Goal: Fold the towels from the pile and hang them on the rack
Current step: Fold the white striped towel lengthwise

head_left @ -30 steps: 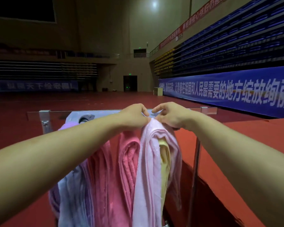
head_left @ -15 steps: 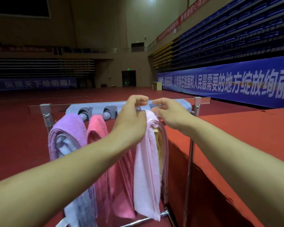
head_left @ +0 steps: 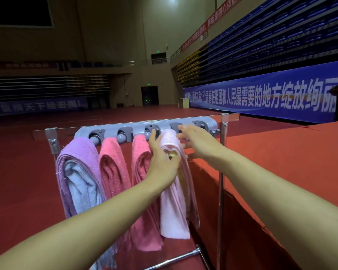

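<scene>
Towels hang in a row from your grey rack [head_left: 144, 129]: purple towel [head_left: 76, 164], two pink towels [head_left: 113, 168], then the pale towel [head_left: 172, 201] at the fourth clip. Your left hand [head_left: 162, 162] rests relaxed against its top fold; your right hand [head_left: 199, 141], fingers extended, touches it beside the clip.

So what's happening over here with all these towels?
A person is hanging folded towels on a grey clip rack. A purple towel and two pink towels already hang from it. Both hands are at the fourth one, a pale pink towel: the left hand rests against its left side near the top, and the right hand reaches to the clip beside it, fingers fairly straight.
</scene>
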The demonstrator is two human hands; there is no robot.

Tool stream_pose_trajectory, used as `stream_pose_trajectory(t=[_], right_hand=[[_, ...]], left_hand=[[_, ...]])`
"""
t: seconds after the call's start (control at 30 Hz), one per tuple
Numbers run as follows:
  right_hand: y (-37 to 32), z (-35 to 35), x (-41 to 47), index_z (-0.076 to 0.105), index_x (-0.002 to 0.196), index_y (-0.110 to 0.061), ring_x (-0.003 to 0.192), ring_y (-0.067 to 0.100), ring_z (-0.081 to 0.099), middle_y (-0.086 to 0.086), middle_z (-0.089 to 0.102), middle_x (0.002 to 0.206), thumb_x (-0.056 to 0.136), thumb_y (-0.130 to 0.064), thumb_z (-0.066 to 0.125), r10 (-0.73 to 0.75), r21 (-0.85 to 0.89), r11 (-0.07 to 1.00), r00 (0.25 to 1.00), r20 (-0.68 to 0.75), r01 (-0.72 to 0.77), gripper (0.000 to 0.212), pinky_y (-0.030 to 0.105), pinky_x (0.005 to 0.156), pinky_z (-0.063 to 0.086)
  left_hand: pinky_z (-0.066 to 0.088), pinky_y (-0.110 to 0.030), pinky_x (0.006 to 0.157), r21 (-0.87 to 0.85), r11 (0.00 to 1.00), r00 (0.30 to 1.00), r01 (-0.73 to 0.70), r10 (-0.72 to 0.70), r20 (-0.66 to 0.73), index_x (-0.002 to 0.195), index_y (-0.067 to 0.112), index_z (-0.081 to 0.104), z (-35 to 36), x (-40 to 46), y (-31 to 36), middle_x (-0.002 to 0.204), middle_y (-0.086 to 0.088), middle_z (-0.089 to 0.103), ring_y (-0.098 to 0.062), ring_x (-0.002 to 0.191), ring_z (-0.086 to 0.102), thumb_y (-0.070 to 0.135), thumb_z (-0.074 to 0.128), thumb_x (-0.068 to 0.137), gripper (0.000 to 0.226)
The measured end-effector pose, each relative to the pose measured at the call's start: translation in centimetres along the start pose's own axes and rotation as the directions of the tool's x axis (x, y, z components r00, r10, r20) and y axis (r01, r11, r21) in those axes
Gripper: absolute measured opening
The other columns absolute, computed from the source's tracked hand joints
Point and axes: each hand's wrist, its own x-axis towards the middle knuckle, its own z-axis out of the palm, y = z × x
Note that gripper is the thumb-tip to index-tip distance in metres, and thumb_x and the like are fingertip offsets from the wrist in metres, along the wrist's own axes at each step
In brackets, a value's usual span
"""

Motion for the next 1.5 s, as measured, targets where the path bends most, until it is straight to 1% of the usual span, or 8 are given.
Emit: stream_pose_trajectory(t=[0.17, 0.33, 0.53, 0.87, 1.1, 1.23, 1.4, 1.5], right_hand=[[2.3, 0.3, -1.2, 0.053, 0.129, -0.021, 0.088, 0.018, 0.061, 0.005, 0.063, 0.121, 0.101, -0.022, 0.046, -0.027, 0.122, 0.992, 0.995, -0.092, 0.038, 0.028, 0.031, 0.068, 0.049], [6.7, 1.1, -4.7, 0.057, 0.122, -0.031, 0.093, 0.011, 0.064, -0.008, 0.066, 0.104, 0.095, -0.017, 0.056, -0.212, -0.043, 0.977, 0.937, -0.279, 0.208, 0.030, 0.043, 0.088, 0.055], [9.3, 2.6, -7.8, 0.055, 0.117, -0.038, 0.084, 0.006, 0.062, -0.004, 0.066, 0.101, 0.091, -0.009, 0.064, -0.169, 0.096, 0.972, 0.925, -0.340, 0.213, 0.040, 0.022, 0.080, 0.052], [14.4, 6.1, -12.0, 0.056, 0.125, -0.019, 0.063, -0.006, 0.058, 0.006, 0.064, 0.095, 0.087, 0.000, 0.067, -0.043, 0.140, 0.981, 0.848, -0.528, 0.136, 0.044, 0.005, 0.056, 0.044], [17.0, 8.2, -11.8, 0.053, 0.131, -0.025, 0.093, 0.010, 0.067, -0.005, 0.069, 0.099, 0.088, -0.003, 0.067, -0.046, 0.145, 0.979, 0.843, -0.536, 0.146, 0.050, 0.022, 0.080, 0.054], [17.5, 9.3, -11.5, 0.051, 0.133, -0.026, 0.100, 0.006, 0.066, -0.004, 0.069, 0.106, 0.087, 0.000, 0.068, -0.056, 0.161, 0.973, 0.845, -0.531, 0.166, 0.057, 0.019, 0.083, 0.054], [18.2, 10.8, -10.6, 0.042, 0.133, -0.041, 0.106, -0.001, 0.061, -0.010, 0.063, 0.115, 0.082, -0.004, 0.075, -0.045, 0.116, 0.985, 0.839, -0.543, 0.128, 0.071, 0.019, 0.086, 0.052], [18.6, 10.9, -10.2, 0.030, 0.140, -0.044, 0.112, -0.006, 0.056, -0.012, 0.059, 0.121, 0.080, -0.010, 0.078, -0.055, 0.078, 0.990, 0.831, -0.553, 0.117, 0.084, 0.017, 0.092, 0.048]], left_hand=[[0.029, -0.021, 0.111, 0.045, 0.996, 0.995, -0.078, 0.075, 0.064, 0.153, 0.032, -0.009, -1.4, -0.9, -2.2, 0.155, 0.011, 0.027, -0.004, 0.137, 0.036, 0.001, 0.056, 0.091, 0.095], [0.024, -0.041, 0.121, -0.014, 0.990, 0.987, -0.137, 0.138, 0.080, 0.152, 0.043, 0.002, -2.1, -2.9, -3.5, 0.155, 0.019, 0.022, 0.006, 0.142, 0.023, 0.012, 0.053, 0.095, 0.083], [0.026, -0.032, 0.120, 0.143, 0.939, 0.950, -0.312, 0.311, 0.029, 0.144, 0.058, 0.001, -1.4, -5.8, -4.9, 0.160, 0.011, 0.021, 0.005, 0.144, 0.021, 0.014, 0.063, 0.093, 0.091], [0.043, -0.040, 0.108, 0.352, 0.929, 0.953, -0.114, 0.203, -0.225, 0.144, 0.051, 0.001, 2.9, -8.4, -10.9, 0.157, 0.005, 0.031, -0.016, 0.140, 0.039, 0.029, 0.080, 0.078, 0.106], [0.042, -0.029, 0.104, 0.291, 0.951, 0.938, -0.106, 0.193, -0.288, 0.150, 0.044, 0.010, 2.4, -7.6, -12.8, 0.156, 0.011, 0.032, -0.009, 0.137, 0.041, -0.008, 0.054, 0.081, 0.097], [0.037, -0.012, 0.103, 0.121, 0.987, 0.963, -0.108, 0.134, -0.234, 0.144, 0.061, 0.004, 2.2, -8.7, -13.3, 0.149, 0.017, 0.035, 0.016, 0.130, 0.037, 0.004, 0.048, 0.082, 0.095], [0.040, -0.034, 0.110, 0.199, 0.978, 0.970, -0.057, 0.102, -0.222, 0.146, 0.054, 0.002, 3.2, -9.3, -14.0, 0.155, 0.009, 0.035, -0.006, 0.138, 0.040, 0.018, 0.065, 0.086, 0.094], [0.051, -0.039, 0.091, 0.239, 0.970, 0.962, -0.040, 0.102, -0.254, 0.143, 0.063, -0.001, 3.0, -9.1, -14.2, 0.146, 0.002, 0.050, -0.021, 0.120, 0.059, 0.013, 0.061, 0.089, 0.096]])
